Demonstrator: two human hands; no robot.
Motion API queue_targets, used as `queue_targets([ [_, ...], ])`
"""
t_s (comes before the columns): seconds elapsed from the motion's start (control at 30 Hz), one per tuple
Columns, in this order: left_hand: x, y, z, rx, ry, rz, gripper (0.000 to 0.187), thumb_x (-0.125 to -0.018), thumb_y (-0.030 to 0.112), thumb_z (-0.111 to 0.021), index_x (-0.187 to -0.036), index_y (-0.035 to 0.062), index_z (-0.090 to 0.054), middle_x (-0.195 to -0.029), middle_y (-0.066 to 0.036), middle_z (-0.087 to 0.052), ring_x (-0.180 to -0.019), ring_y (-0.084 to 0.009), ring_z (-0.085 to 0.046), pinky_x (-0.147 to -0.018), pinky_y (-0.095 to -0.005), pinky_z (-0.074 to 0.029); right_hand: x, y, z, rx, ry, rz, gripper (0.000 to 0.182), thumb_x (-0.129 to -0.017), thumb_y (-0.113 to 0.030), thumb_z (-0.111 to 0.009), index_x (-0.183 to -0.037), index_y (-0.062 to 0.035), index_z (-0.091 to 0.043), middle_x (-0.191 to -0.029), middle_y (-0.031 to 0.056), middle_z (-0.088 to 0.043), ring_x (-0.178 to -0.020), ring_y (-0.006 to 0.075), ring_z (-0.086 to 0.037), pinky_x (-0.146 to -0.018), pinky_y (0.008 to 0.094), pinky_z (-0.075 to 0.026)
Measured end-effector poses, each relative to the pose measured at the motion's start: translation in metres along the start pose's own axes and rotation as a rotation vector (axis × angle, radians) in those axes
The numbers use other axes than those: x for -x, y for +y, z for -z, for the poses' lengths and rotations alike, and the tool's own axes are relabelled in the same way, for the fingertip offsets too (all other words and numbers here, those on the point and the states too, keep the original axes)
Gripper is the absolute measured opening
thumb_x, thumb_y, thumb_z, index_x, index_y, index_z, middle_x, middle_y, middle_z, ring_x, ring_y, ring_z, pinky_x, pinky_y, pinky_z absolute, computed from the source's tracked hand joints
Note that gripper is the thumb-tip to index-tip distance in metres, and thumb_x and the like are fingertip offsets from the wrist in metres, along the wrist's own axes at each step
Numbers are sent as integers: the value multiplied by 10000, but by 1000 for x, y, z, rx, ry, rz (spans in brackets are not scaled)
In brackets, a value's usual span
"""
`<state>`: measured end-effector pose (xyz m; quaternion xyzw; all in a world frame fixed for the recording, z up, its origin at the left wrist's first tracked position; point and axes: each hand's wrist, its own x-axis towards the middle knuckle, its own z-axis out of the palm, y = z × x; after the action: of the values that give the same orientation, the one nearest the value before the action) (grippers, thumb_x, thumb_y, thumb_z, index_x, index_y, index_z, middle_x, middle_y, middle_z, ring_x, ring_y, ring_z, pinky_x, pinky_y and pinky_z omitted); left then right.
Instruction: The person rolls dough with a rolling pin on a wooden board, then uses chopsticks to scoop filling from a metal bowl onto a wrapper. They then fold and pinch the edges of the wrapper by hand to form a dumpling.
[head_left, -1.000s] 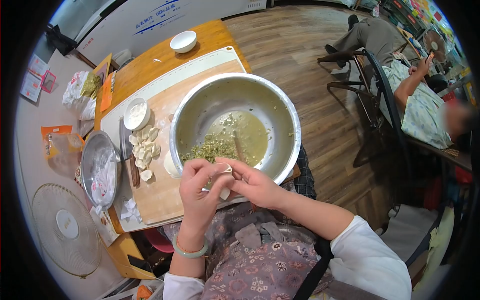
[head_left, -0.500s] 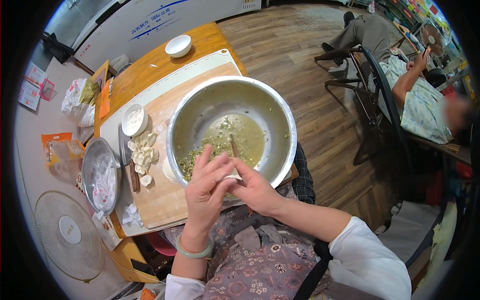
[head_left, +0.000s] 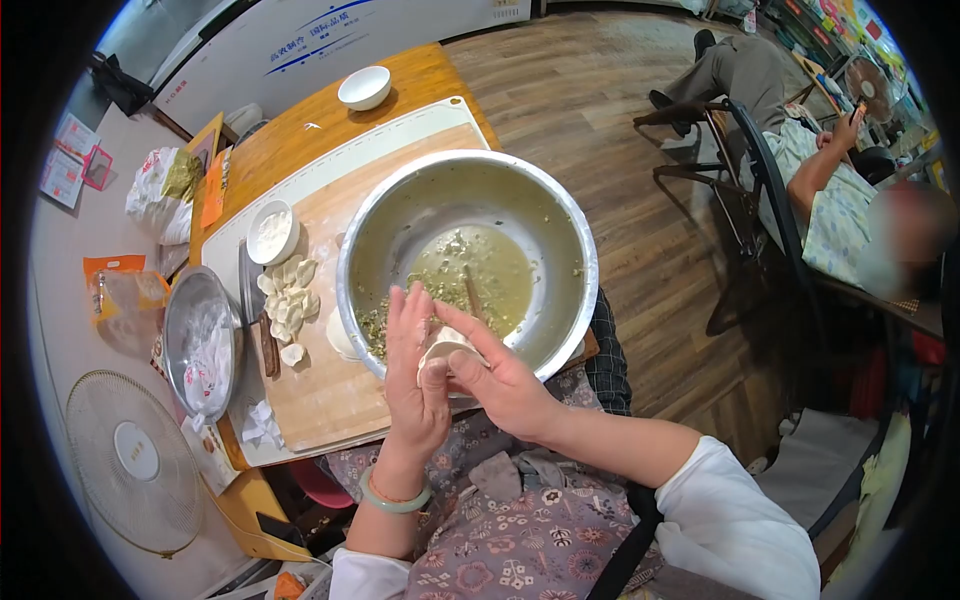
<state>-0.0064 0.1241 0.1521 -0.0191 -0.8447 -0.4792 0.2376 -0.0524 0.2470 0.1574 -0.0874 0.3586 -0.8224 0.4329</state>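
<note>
Over the near rim of a large metal bowl (head_left: 365, 215), my hands hold a thin white dough wrapper (head_left: 446, 345) between them. My left hand (head_left: 412, 385) has its fingers stretched upward and its thumb against the wrapper's near edge. My right hand (head_left: 515, 390) pinches the wrapper from the other side, thumb on the near face. In the bowl lie chopped green filling (head_left: 375, 325) and cloudy liquid, with a brown utensil handle (head_left: 471, 290) sticking out. Pale dough pieces (head_left: 290, 305) are heaped to the left on a floured wooden board (head_left: 320, 405). A flat dough round (head_left: 340, 335) shows partly beside the bowl.
Left of the dough are a white bowl of flour (head_left: 272, 232), a knife with a wooden handle (head_left: 269, 345) and a metal basin (head_left: 180, 300) with plastic bags. Another white bowl (head_left: 364, 89) stands at the back. A fan (head_left: 135, 455) is at left; a seated person (head_left: 840, 200) at right.
The wrapper has turned and opened out, so more of its face shows between my hands. My left fingers are straighter and closer together. The view has shifted slightly.
</note>
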Motion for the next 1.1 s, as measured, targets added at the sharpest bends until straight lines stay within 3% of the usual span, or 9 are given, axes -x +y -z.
queue_targets([
  [0.23, 2, 1, 2, 216, -49, 326, 470, -982, 295, -356, -1316, -33, -390, -1303, -246, -441, -1199, -309, -451, -1001, -358, -341, -8, -4, 15, 900, -19, 447, 367, -955, -181, -448, -1311, -88, -450, -1195, 133, -494, -1098, 215, -503, -899, 308, -434],
  [0.3, -2, 3, 8, 145, -101, 418, 446, -979, 317, -372, -1248, -27, -463, -1068, -178, -594, -968, -217, -596, -804, -289, -474, -13, -10, 20, 1032, -25, 514, 351, -951, -178, -457, -1293, -96, -479, -1165, 141, -511, -1094, 227, -503, -883, 316, -439],
  [0.37, -1, 3, 14, 294, -150, 548, 437, -978, 340, -367, -1201, -16, -489, -941, -121, -598, -821, -153, -590, -670, -241, -459, -18, -18, 29, 1316, -60, 545, 393, -941, -274, -471, -1309, -136, -465, -1074, 166, -569, -922, 271, -594, -756, 341, -478],
  [0.4, 0, 4, 16, 440, -204, 677, 435, -977, 363, -363, -1153, -5, -515, -814, -64, -602, -675, -89, -585, -535, -192, -445, -17, -20, 28, 1321, -64, 545, 393, -941, -274, -471, -1309, -136, -465, -1074, 166, -569, -922, 271, -594, -756, 341, -478],
  [0.57, -1, 6, 19, 611, -233, 739, 452, -972, 426, -329, -1071, 32, -527, -713, -3, -549, -538, -29, -492, -425, -161, -360, -17, -37, 18, 1170, -134, -45, 494, -955, -409, -360, -1384, -165, -345, -757, 138, -628, -688, 244, -627, -662, 348, -486],
  [0.77, -1, -1, 30, 684, -381, 755, 477, -971, 446, -301, -1028, 29, -524, -762, -22, -584, -550, -49, -512, -438, -167, -391, -19, -33, 24, 1049, -245, 20, 502, -974, -399, -332, -1376, -100, -363, -1017, 77, -634, -825, 139, -594, -759, 272, -474],
  [0.9, 1, -4, 33, 697, -464, 739, 471, -977, 426, -294, -1013, 21, -532, -783, -33, -588, -562, -62, -524, -457, -172, -404, -18, -37, 22, 1046, -275, -44, 494, -975, -389, -336, -1363, -86, -384, -1016, 79, -633, -839, 134, -588, -779, 278, -472],
  [1.0, 6, -5, 30, 588, -450, 617, 465, -980, 402, -309, -1040, 3, -539, -799, -35, -592, -569, -83, -532, -471, -195, -414, -20, -34, 22, 1104, -309, 22, 485, -975, -377, -342, -1356, -80, -393, -1039, 94, -632, -874, 162, -605, -803, 287, -470],
  [1.1, 2, 7, 25, 455, -295, 527, 455, -981, 374, -331, -1034, -18, -555, -745, -39, -579, -573, -87, -530, -489, -229, -420, -23, -22, 22, 1159, -286, 326, 420, -954, -322, -398, -1323, -125, -439, -1058, 132, -631, -886, 303, -633, -772, 338, -499],
])
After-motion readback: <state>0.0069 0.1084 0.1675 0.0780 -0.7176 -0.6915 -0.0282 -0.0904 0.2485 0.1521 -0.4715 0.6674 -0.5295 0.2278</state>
